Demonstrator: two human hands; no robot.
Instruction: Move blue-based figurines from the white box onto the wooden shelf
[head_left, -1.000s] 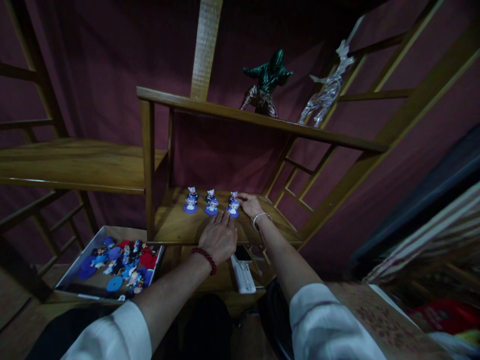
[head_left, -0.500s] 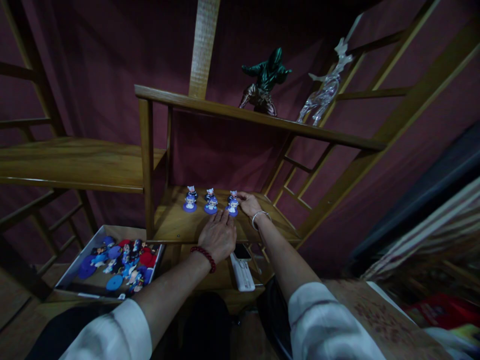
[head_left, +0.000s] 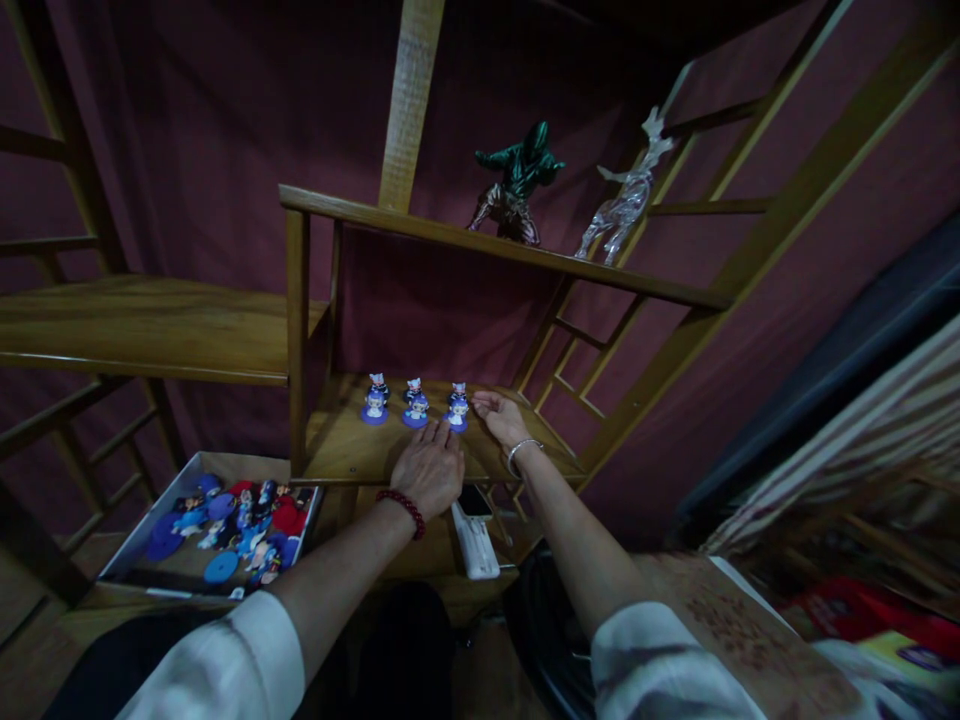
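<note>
Several small figurines stand in two rows on the wooden shelf [head_left: 337,450]. The front row has a left purple-based figurine [head_left: 375,407], a middle one [head_left: 415,410] and a right one [head_left: 457,412]. Behind them are dark figurines with pale heads, such as the back right one [head_left: 458,391]. My left hand [head_left: 429,467] lies palm down at the shelf's front edge, just before the middle and right figurines, fingers extended and holding nothing. My right hand [head_left: 501,418] is beside the right-hand pair, fingers apart from them and nothing in its grasp.
A box [head_left: 127,545] of loose figurines and discs is at lower left. A phone [head_left: 474,502] and a white object [head_left: 476,547] lie below the shelf. On the upper shelf [head_left: 420,237] stand a green figure [head_left: 517,180] and a clear deer [head_left: 622,205].
My right hand has moved slightly away from the right-hand figurines, its fingers opening. The view has shifted a little; the figurines keep their arrangement.
</note>
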